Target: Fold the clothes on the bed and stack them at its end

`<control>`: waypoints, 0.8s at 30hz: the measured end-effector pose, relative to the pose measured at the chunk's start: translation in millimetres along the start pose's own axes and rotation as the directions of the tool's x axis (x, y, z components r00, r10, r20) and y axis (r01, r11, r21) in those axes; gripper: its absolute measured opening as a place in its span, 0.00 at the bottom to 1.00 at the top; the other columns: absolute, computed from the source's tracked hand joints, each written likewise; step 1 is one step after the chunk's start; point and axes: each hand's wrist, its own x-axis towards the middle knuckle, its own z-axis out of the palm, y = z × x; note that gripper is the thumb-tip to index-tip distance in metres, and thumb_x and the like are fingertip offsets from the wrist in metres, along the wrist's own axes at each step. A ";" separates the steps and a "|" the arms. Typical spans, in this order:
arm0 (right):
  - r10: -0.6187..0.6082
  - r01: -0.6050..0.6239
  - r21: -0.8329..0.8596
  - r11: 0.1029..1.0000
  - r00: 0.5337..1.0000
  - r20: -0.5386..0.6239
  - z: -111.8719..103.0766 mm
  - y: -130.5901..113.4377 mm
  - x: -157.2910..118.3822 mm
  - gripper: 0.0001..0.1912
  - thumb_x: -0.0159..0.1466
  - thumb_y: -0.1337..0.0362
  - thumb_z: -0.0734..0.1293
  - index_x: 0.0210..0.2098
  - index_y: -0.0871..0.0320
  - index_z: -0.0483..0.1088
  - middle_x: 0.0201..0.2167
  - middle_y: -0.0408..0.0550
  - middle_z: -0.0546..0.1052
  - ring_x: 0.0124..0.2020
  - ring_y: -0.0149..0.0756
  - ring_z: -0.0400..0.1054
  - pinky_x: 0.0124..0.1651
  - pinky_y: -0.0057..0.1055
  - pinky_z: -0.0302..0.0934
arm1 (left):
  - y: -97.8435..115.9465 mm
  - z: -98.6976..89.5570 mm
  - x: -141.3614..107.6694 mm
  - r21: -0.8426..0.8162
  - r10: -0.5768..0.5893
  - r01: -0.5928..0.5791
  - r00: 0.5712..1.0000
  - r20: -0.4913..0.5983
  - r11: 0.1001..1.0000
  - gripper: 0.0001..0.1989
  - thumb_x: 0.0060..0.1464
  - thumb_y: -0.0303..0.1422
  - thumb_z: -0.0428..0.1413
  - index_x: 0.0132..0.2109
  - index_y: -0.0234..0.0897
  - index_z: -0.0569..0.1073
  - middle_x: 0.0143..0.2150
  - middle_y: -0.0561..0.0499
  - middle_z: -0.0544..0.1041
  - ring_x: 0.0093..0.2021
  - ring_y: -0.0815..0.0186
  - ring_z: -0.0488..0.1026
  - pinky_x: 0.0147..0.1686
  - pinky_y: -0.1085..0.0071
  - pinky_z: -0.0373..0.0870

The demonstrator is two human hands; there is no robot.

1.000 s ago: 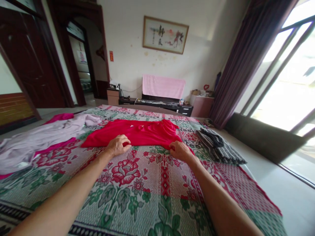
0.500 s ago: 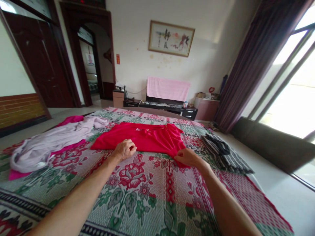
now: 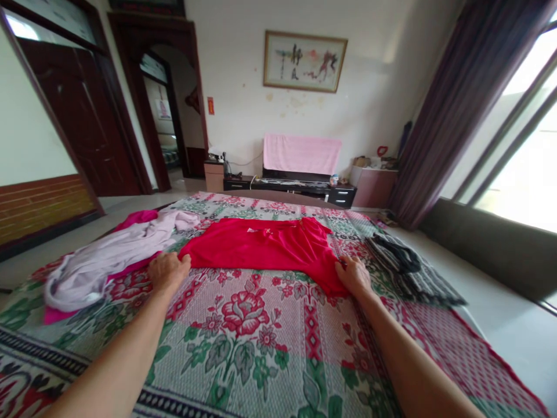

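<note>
A red shirt (image 3: 261, 247) lies spread across the flowered cover, with creases on its right half and a small pale label near its far edge. At the shirt's left end is my left hand (image 3: 169, 271), its fingers closed on the corner of the cloth. My right hand (image 3: 354, 276) is closed on the end of the right sleeve, which reaches toward me. Both fingertips are partly hidden from view.
Left of the shirt, a pale pink garment (image 3: 117, 258) lies over a bright magenta one (image 3: 58, 314). A grey-and-black striped knit piece (image 3: 418, 276) is on the right. The flowered cover (image 3: 246, 354) runs beneath everything; beyond stands a black low cabinet (image 3: 343, 196).
My left hand has moved left from the shirt's near edge to its left corner. The right hand has shifted slightly right with the sleeve, which is now stretched further out.
</note>
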 end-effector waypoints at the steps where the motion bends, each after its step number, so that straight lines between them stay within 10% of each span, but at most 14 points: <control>1: 0.003 -0.003 -0.007 1.000 1.000 0.001 -0.7 -0.8 0.2 0.21 0.64 0.56 0.59 0.50 0.57 0.74 0.46 0.58 0.74 0.46 0.44 0.69 0.47 0.34 0.59 | -3.7 1.5 0.7 -0.005 0.009 -0.009 1.000 0.015 1.000 0.28 0.54 0.46 0.45 0.43 0.26 0.77 0.43 0.29 0.76 0.47 0.43 0.71 0.45 0.53 0.66; 18: 0.076 -0.077 0.003 0.997 0.994 0.082 1.0 -24.4 27.1 0.25 0.65 0.49 0.56 0.37 0.57 0.79 0.35 0.58 0.79 0.40 0.45 0.73 0.40 0.33 0.60 | -4.9 3.4 6.2 -0.167 -0.096 0.103 0.994 0.050 0.981 0.29 0.57 0.46 0.43 0.56 0.33 0.70 0.42 0.35 0.78 0.42 0.47 0.74 0.39 0.57 0.67; 24: -0.071 0.085 0.072 0.994 0.982 -0.174 3.7 -37.8 16.2 0.19 0.63 0.58 0.61 0.49 0.59 0.73 0.46 0.57 0.75 0.45 0.44 0.69 0.47 0.34 0.60 | 6.4 0.3 -0.1 -0.067 0.073 -0.084 0.985 -0.153 0.994 0.26 0.55 0.42 0.46 0.55 0.35 0.72 0.46 0.38 0.77 0.49 0.49 0.71 0.51 0.56 0.64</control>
